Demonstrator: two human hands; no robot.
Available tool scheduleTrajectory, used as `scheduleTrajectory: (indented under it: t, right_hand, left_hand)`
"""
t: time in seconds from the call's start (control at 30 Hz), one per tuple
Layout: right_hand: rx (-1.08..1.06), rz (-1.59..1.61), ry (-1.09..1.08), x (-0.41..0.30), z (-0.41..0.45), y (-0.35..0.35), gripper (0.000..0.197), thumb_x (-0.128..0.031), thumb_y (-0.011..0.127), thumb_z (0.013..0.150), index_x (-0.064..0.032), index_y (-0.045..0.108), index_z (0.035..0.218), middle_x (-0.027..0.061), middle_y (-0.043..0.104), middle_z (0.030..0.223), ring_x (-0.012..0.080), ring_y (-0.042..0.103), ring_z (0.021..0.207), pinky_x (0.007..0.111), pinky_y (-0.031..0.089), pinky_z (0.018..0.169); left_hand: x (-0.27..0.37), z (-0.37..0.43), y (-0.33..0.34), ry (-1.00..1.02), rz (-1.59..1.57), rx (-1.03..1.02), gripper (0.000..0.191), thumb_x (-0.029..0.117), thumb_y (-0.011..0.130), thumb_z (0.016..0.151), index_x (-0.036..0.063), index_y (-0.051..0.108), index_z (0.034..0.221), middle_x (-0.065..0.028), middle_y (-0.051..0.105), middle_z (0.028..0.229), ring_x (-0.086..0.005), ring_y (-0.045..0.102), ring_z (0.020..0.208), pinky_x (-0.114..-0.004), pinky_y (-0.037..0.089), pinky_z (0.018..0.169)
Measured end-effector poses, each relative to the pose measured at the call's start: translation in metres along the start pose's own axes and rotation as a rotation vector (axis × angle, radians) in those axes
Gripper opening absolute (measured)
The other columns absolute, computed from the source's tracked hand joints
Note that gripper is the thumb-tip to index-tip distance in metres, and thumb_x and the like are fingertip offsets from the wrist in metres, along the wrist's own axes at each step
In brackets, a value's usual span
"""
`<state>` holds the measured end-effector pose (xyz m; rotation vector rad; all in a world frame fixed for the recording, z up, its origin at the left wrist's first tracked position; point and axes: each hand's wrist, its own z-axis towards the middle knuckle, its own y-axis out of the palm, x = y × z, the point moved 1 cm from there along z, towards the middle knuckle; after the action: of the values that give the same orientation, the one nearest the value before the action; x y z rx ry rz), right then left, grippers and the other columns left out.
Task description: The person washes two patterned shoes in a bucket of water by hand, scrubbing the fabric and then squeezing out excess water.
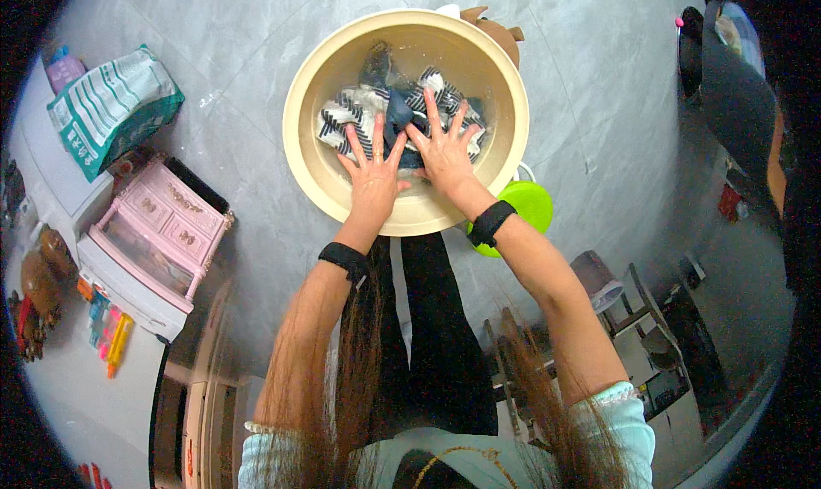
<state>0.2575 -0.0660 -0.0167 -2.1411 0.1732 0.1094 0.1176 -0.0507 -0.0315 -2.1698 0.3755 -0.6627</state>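
A cream plastic basin (296,123) stands before me, with wet black-and-white patterned cloth (343,114) and a dark blue piece of fabric (399,112) bunched inside. The cloth looks soaked, and a shallow layer of water seems to lie around it. My left hand (374,181) rests palm down on the near left part of the cloth, its fingers spread. Across from it, my right hand (444,154) presses flat on the right part, fingers also wide apart. Neither hand grips the fabric. What lies under the palms is hidden.
A lime-green round object (529,203) sits by the basin's near right side. Behind the rim shows a brown object with ear-like points (497,34). To the left are a green-and-white bag (115,107) and a pink drawer box (160,220). A bin (596,280) lies right.
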Motion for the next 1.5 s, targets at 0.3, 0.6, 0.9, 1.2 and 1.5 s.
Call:
scheduleTrajectory:
  t: [0.3, 0.6, 0.9, 1.2, 1.5]
  right_hand:
    - [-0.241, -0.108, 0.118, 0.009, 0.035, -0.001, 0.077, -0.024, 0.078, 0.064, -0.037, 0.043, 0.132, 0.0126, -0.006, 0.152, 0.0516, 0.036, 0.119, 0.062, 0.04, 0.086]
    - [-0.142, -0.033, 0.088, -0.003, 0.017, -0.023, 0.05, -0.009, 0.06, 0.079, -0.0306, 0.053, 0.124, 0.0125, -0.001, 0.152, 0.0527, 0.038, 0.118, 0.06, 0.045, 0.085]
    - [-0.075, -0.083, -0.068, -0.026, -0.006, -0.085, 0.021, -0.007, 0.054, 0.078, -0.0005, 0.061, 0.097, 0.0224, 0.057, 0.107, 0.0398, 0.063, 0.086, 0.043, 0.053, 0.076]
    - [0.134, 0.261, -0.102, -0.052, -0.072, -0.161, 0.016, -0.006, 0.062, 0.073, -0.0056, 0.067, 0.088, 0.0202, 0.058, 0.083, 0.0376, 0.058, 0.075, 0.044, 0.048, 0.069]
    - [0.228, 0.414, -0.132, -0.059, -0.15, -0.229, 0.02, -0.006, 0.065, 0.073, -0.0034, 0.065, 0.093, 0.0197, 0.059, 0.086, 0.0382, 0.059, 0.079, 0.043, 0.049, 0.069]
  left_hand:
    - [0.012, 0.036, 0.008, -0.152, -0.007, -0.095, 0.071, 0.032, 0.068, 0.075, 0.031, 0.036, 0.138, -0.0146, 0.01, 0.151, -0.0559, 0.0, 0.132, -0.076, 0.022, 0.09]
    - [-0.001, 0.013, -0.025, -0.132, -0.226, -0.148, 0.056, 0.008, 0.053, 0.082, 0.0278, 0.043, 0.134, -0.0154, 0.018, 0.149, -0.0483, 0.004, 0.135, -0.071, 0.014, 0.099]
    - [0.018, -0.068, -0.04, -0.356, -1.133, 0.127, 0.039, 0.02, 0.055, 0.089, 0.0041, 0.051, 0.125, -0.0189, 0.049, 0.129, -0.0326, 0.044, 0.122, -0.044, 0.036, 0.1]
    - [0.05, -0.073, -0.059, -0.5, -2.622, -0.136, 0.053, 0.053, 0.047, 0.089, 0.0076, 0.053, 0.115, -0.0062, 0.058, 0.107, -0.0197, 0.054, 0.097, -0.039, 0.044, 0.086]
    - [0.084, -0.096, -0.101, -0.514, -2.911, -0.32, 0.071, 0.073, 0.054, 0.072, 0.0047, 0.058, 0.094, -0.0115, 0.058, 0.077, -0.024, 0.056, 0.071, -0.046, 0.049, 0.069]
